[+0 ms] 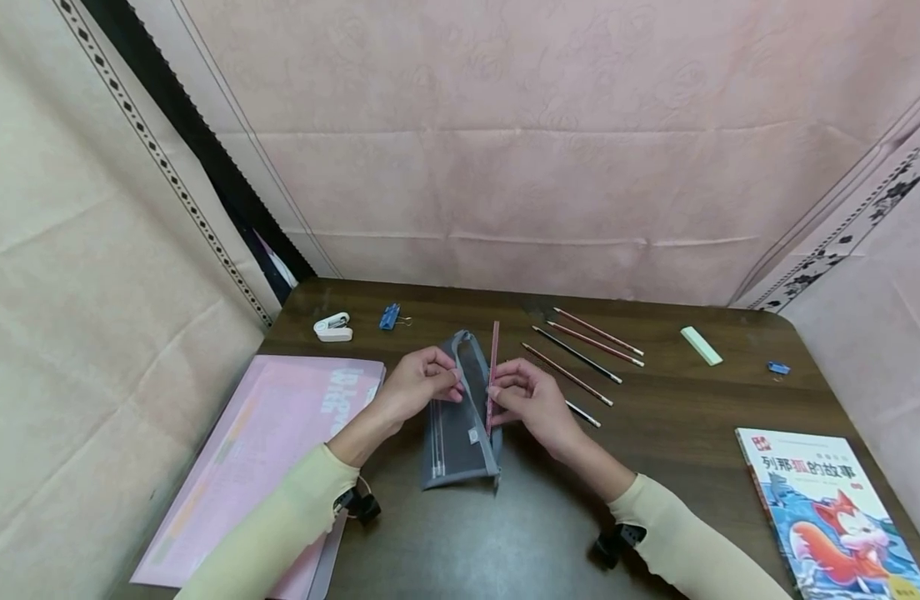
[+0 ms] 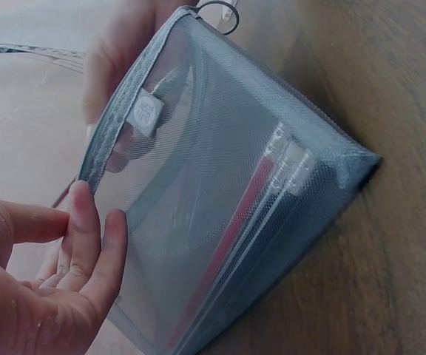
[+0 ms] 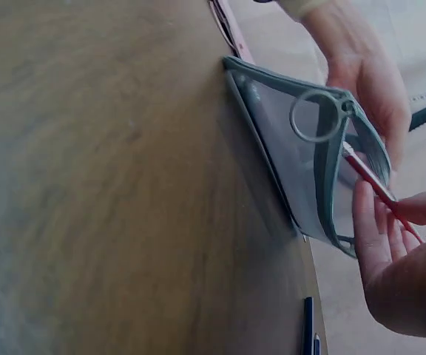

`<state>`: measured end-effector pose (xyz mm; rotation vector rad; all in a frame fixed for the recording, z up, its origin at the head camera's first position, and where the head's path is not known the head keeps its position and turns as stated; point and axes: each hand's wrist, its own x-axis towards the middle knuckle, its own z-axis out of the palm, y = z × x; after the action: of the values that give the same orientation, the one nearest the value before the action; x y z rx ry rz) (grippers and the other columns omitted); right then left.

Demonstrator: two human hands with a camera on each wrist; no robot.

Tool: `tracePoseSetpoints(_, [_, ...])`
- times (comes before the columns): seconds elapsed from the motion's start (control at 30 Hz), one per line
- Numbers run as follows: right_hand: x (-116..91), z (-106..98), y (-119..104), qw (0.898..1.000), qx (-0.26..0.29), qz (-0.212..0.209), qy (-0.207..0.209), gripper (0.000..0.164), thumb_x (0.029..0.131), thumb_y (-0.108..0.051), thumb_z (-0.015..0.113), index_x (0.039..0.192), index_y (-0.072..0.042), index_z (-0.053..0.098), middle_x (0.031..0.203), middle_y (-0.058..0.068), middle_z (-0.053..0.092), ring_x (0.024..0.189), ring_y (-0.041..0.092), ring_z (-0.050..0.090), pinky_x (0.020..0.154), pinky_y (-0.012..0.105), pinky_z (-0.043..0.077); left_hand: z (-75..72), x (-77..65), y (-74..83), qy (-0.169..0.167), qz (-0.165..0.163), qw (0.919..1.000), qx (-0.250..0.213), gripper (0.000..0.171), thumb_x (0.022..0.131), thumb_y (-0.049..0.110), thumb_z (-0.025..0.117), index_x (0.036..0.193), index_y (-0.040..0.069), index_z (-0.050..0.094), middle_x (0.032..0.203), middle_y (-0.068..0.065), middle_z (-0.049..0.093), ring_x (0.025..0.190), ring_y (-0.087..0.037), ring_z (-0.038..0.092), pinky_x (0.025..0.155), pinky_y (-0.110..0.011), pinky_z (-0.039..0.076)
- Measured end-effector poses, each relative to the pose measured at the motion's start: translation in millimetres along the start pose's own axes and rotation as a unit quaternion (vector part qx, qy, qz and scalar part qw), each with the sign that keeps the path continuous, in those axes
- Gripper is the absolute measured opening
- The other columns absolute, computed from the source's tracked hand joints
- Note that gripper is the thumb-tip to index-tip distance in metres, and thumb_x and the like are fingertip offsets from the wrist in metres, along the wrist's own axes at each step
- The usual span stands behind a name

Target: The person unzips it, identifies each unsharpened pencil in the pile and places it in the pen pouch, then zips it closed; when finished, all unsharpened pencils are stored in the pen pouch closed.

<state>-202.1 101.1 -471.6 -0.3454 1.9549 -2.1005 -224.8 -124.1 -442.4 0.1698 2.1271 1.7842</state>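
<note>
A grey-blue mesh pencil pouch [image 1: 452,454] stands on the table with its zipped mouth spread apart. My left hand [image 1: 411,392] pinches the rim of the mouth on its left side. Between the thumb and fingers of my right hand [image 1: 538,408] is a red pencil [image 3: 373,182], tilted, its lower end inside the mouth. Through the mesh in the left wrist view, a red pencil [image 2: 231,229] and dark pencils beside it lie along the bottom. Several more pencils [image 1: 576,354] rest on the table to the right of the pouch.
A pink folder [image 1: 265,450] lies at the left, a white stapler [image 1: 333,327] and blue binder clip [image 1: 389,317] behind it. Toward the right are a pale green eraser-like bar [image 1: 702,346], a small blue object [image 1: 778,367] and a picture book [image 1: 842,508]. Curtains enclose the table.
</note>
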Motion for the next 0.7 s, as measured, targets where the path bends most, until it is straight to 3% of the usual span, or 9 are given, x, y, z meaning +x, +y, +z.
tracePoseSetpoints(0.33, [-0.7,12.2,3.8,0.991,-0.131,0.039,-0.002,0.026,0.089,-0.019,0.068,0.113,-0.010,0.060,0.100,0.013,0.069,0.082,0.021,0.070,0.066,0.040,0.061,2.1,2.0,1.5,-0.014,0.006,0.9998,-0.011,0.024,0.093,0.016,0.062,0.110,0.002,0.053,0.096,-0.018,0.071,0.084,-0.026,0.073,0.087,-0.040,0.058])
tracePoseSetpoints(0.7, [2.0,16.0,2.0,0.984,-0.169,0.056,0.014,0.020,0.089,-0.010,0.065,0.109,-0.012,0.062,0.095,0.009,0.070,0.076,0.018,0.070,0.061,0.037,0.061,4.0,1.5,2.7,-0.016,0.000,0.9998,-0.008,0.024,0.093,0.017,0.062,0.111,0.002,0.053,0.097,-0.020,0.069,0.085,-0.027,0.073,0.090,-0.043,0.057])
